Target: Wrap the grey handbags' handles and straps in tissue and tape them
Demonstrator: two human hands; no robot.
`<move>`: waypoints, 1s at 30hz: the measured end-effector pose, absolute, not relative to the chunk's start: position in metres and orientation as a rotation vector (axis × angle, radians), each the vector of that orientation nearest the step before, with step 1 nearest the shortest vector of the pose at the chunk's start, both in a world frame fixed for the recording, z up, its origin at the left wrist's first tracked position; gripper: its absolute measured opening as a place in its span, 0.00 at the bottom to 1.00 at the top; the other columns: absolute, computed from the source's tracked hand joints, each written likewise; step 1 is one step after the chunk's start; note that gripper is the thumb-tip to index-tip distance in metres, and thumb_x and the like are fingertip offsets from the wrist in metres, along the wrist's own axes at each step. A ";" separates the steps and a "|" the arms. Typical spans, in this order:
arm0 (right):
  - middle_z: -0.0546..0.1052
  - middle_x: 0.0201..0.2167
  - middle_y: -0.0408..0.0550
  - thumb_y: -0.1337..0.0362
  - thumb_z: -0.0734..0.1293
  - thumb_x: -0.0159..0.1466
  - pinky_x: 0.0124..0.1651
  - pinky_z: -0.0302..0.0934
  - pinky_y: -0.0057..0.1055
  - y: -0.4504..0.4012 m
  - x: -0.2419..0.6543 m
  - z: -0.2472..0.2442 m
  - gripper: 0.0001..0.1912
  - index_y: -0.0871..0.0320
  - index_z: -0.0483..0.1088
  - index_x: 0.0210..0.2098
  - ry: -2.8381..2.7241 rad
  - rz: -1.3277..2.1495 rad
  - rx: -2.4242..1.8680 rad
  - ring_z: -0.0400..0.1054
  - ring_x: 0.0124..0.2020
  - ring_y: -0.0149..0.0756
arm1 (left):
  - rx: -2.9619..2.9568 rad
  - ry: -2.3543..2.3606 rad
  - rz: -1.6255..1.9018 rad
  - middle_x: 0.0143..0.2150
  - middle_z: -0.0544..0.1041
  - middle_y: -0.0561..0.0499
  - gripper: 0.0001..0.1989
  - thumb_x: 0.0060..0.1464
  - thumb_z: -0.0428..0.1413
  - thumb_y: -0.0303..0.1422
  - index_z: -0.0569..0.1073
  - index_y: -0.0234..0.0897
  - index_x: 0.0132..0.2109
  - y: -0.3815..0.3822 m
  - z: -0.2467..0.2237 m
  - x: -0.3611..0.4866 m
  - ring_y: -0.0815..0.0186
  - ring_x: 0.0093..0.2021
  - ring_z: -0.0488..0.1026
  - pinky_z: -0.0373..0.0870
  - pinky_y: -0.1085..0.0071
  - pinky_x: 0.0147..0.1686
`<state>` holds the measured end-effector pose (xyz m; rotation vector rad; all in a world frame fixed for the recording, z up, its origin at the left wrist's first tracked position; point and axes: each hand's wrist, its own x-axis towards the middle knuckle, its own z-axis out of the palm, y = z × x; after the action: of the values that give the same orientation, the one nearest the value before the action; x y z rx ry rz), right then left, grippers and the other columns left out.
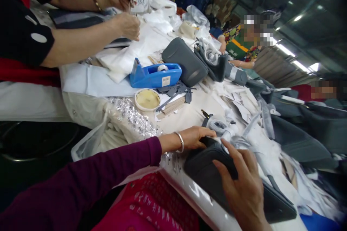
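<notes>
A dark grey bag (204, 175) lies at the table's near edge, below my hands. At its upper corner, my left hand (193, 137), with a silver bangle at the wrist, has its fingers closed on the edge; the fingertips are partly hidden. Across the bag's near side rests my right hand (245, 180), its thumb and index finger apart and the index reaching to the top edge. Just beyond the bag sits a coil wrapped in clear plastic (217, 124), with a gold-coloured metal clasp (205, 114) beside it.
A blue tape dispenser (155, 74), a round tub of yellowish paste (148, 100) and a stack of card pieces (172, 107) stand ahead. More grey bags (185, 63) line the table. At upper left, a co-worker's hands (124, 25) handle something small. Others work farther back.
</notes>
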<state>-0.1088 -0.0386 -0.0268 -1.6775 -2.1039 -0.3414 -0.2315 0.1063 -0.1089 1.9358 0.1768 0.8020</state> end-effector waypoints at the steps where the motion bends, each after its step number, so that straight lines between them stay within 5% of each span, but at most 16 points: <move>1: 0.65 0.34 0.48 0.62 0.62 0.64 0.42 0.60 0.42 -0.038 -0.107 -0.026 0.24 0.54 0.61 0.59 -2.114 -0.297 -1.679 0.61 0.37 0.41 | 1.958 0.186 0.803 0.38 0.70 0.52 0.14 0.44 0.57 0.21 0.70 0.35 0.41 0.107 -0.109 -0.230 0.66 0.40 0.67 0.62 0.74 0.42; 6: 0.61 0.32 0.46 0.63 0.61 0.64 0.39 0.58 0.40 -0.034 -0.105 -0.021 0.26 0.47 0.58 0.62 -2.145 -0.114 -1.759 0.59 0.35 0.40 | 1.980 0.176 0.825 0.35 0.69 0.53 0.08 0.46 0.55 0.21 0.71 0.35 0.36 0.115 -0.112 -0.220 0.67 0.39 0.67 0.61 0.75 0.40; 10: 0.61 0.33 0.46 0.61 0.63 0.63 0.38 0.57 0.40 -0.029 -0.108 -0.013 0.19 0.46 0.67 0.54 -2.243 -0.057 -1.820 0.59 0.36 0.40 | 1.957 0.156 0.776 0.33 0.69 0.54 0.07 0.48 0.51 0.20 0.70 0.34 0.33 0.119 -0.111 -0.217 0.68 0.37 0.67 0.61 0.76 0.41; 20: 0.59 0.33 0.46 0.64 0.62 0.62 0.38 0.52 0.39 -0.032 -0.109 -0.014 0.13 0.47 0.70 0.47 -2.263 -0.184 -1.848 0.57 0.37 0.42 | 1.871 0.177 0.786 0.36 0.72 0.52 0.14 0.46 0.47 0.18 0.73 0.33 0.35 0.113 -0.103 -0.227 0.67 0.41 0.69 0.63 0.74 0.47; 26: 0.59 0.34 0.47 0.64 0.62 0.63 0.38 0.51 0.38 -0.032 -0.111 -0.013 0.13 0.47 0.70 0.47 -2.251 -0.230 -1.868 0.56 0.38 0.43 | 1.828 0.074 0.800 0.45 0.72 0.48 0.18 0.47 0.51 0.22 0.69 0.34 0.48 0.103 -0.105 -0.234 0.63 0.47 0.67 0.62 0.68 0.51; 30: 0.60 0.34 0.47 0.65 0.63 0.62 0.38 0.52 0.39 -0.029 -0.113 -0.015 0.15 0.46 0.70 0.47 -2.237 -0.206 -1.891 0.57 0.38 0.43 | 1.816 0.125 0.741 0.41 0.71 0.49 0.10 0.51 0.53 0.29 0.70 0.34 0.43 0.099 -0.103 -0.237 0.63 0.44 0.66 0.62 0.67 0.49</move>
<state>-0.1135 -0.0289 -0.0148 -1.8913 -2.2369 -0.2055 -0.2368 0.0986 -0.1028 1.8161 0.1247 0.7406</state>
